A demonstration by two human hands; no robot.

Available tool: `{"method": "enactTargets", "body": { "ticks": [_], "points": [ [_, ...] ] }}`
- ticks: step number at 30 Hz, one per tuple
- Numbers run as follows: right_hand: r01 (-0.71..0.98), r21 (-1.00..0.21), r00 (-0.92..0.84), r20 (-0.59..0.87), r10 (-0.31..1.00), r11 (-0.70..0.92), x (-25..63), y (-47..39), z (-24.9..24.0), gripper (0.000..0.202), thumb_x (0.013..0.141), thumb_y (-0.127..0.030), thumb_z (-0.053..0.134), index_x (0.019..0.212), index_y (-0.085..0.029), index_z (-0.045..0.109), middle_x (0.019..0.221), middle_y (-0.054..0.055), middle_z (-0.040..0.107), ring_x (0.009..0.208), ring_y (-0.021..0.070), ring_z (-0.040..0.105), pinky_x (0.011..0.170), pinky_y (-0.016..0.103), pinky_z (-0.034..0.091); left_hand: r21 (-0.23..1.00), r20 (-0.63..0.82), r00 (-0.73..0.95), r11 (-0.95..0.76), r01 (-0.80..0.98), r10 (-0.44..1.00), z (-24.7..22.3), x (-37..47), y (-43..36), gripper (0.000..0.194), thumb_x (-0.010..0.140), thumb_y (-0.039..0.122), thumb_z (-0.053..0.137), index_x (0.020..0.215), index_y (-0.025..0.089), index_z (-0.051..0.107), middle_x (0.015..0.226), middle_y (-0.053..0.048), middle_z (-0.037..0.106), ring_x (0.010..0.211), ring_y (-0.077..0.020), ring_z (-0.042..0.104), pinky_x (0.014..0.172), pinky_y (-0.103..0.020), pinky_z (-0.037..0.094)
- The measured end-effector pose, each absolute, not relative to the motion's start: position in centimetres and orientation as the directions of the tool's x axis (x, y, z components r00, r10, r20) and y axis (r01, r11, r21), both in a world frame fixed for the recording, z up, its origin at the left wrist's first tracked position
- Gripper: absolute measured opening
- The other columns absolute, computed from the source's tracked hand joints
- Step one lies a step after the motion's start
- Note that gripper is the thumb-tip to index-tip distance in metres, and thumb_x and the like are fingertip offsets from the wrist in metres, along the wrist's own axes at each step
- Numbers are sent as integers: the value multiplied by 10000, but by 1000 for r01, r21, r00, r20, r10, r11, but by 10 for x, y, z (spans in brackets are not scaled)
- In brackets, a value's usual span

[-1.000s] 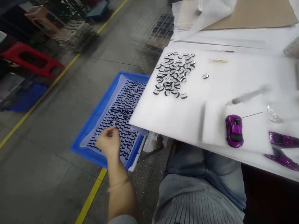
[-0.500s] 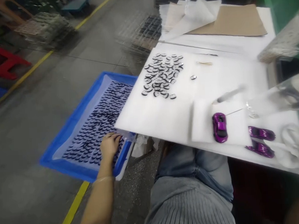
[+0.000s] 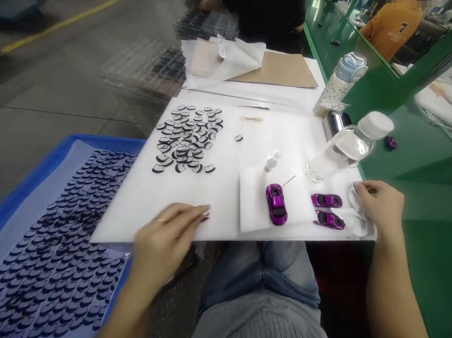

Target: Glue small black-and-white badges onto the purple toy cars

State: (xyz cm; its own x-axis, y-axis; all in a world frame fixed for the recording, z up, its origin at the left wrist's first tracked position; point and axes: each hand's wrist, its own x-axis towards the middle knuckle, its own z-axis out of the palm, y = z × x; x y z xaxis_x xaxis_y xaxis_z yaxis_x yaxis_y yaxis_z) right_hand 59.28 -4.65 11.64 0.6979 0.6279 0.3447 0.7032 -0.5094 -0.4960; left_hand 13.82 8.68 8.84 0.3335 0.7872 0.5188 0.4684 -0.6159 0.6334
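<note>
My left hand (image 3: 163, 236) is over the near left part of the white foam board (image 3: 136, 200), thumb and fingers pinched. A tiny pale thing shows at its fingertips, too small to name. My right hand (image 3: 383, 205) is closed on a crumpled white cloth (image 3: 357, 224) at the board's right corner. Left of the cloth lie two purple toy cars (image 3: 326, 200), one behind the other. A third purple toy car (image 3: 276, 204) stands on a smaller foam block (image 3: 251, 208), with a thin needle-like rod (image 3: 289, 180) beside it.
Many small black-edged curved pieces (image 3: 186, 141) lie spread on the board. A blue tray (image 3: 67, 143) with rows of dark pieces stands at left. A clear bottle (image 3: 340, 152), a drinking flask (image 3: 339, 80) and cardboard (image 3: 281, 68) occupy the right and back. People are beyond.
My left hand has come up from the blue tray to above the foam board. My right hand now shows clearly at the white cloth. The view has swung right.
</note>
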Motion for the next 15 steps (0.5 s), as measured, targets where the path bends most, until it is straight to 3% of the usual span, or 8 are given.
{"method": "enactTargets", "body": {
  "ticks": [2,5,7,10,15],
  "points": [
    [680,-504,726,358,588,-533,590,-47,118,210,797,-384,690,707,-197,722,687,67,697,656,259,601,670,391,421,509,551,440,-703,496,709,88,158,94,117,931,291,697,984,312,799,850,12,767,718,-205,714,659,-334,579],
    [642,-539,761,358,541,-546,591,-51,126,255,873,-418,628,693,-238,636,632,42,638,608,233,549,616,364,390,265,586,536,-769,582,608,88,162,99,212,999,335,606,905,246,774,842,-45,745,752,-243,700,657,-356,564],
    [620,-556,777,343,527,-553,590,-55,132,290,898,-433,624,665,-264,586,608,32,603,586,217,501,580,350,356,151,566,590,-776,612,576,91,158,98,262,1024,348,565,955,217,781,856,-68,754,751,-259,693,623,-363,548],
    [573,-583,810,295,507,-577,583,-60,135,347,892,-418,640,596,-256,560,538,23,520,539,200,408,553,348,297,107,496,637,-769,630,590,100,156,94,302,1041,312,528,1008,167,791,884,-93,775,782,-271,705,610,-361,548],
    [466,-737,864,259,432,-490,577,-67,131,301,851,-402,644,633,-219,548,578,-14,412,536,161,377,527,336,325,174,322,634,-703,690,703,107,161,94,357,1033,270,480,976,135,805,932,-124,772,836,-293,709,641,-372,571]
  ]
}}
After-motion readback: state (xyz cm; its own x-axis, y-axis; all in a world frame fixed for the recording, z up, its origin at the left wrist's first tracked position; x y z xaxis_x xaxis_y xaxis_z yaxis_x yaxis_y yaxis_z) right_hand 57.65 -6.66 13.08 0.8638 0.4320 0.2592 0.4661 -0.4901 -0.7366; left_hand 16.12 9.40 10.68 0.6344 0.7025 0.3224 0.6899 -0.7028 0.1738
